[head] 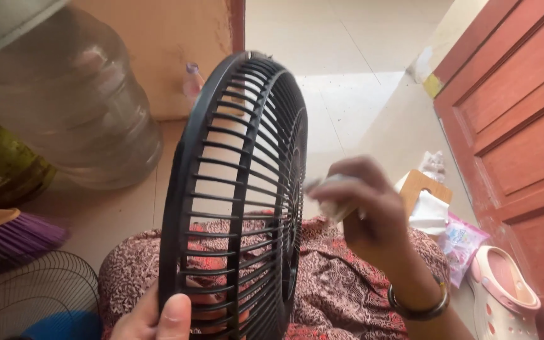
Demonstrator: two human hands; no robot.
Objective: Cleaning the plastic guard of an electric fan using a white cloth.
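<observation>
two bare hands work on one black plastic fan grille (237, 195), held upright and edge-on above the person's lap. left hand (152, 318), at the bottom of the view, is closed on the grille's lower rim, thumb pressed flat against the outer edge. right hand (363, 208) is curled, fingers drawn together around a small pale cloth or tissue (328, 195), blurred; it sits just beside the grille's right face, the cloth near the ribs, though contact cannot be told. a dark bangle (418, 308) circles the right wrist. patterned red-brown fabric (341, 289) covers the lap beneath. a large clear water bottle (77, 101) stands upper left; a wire fan guard (33, 296) lies lower left; a pink-and-white clog (505, 296) rests by the wooden door (517, 126).
</observation>
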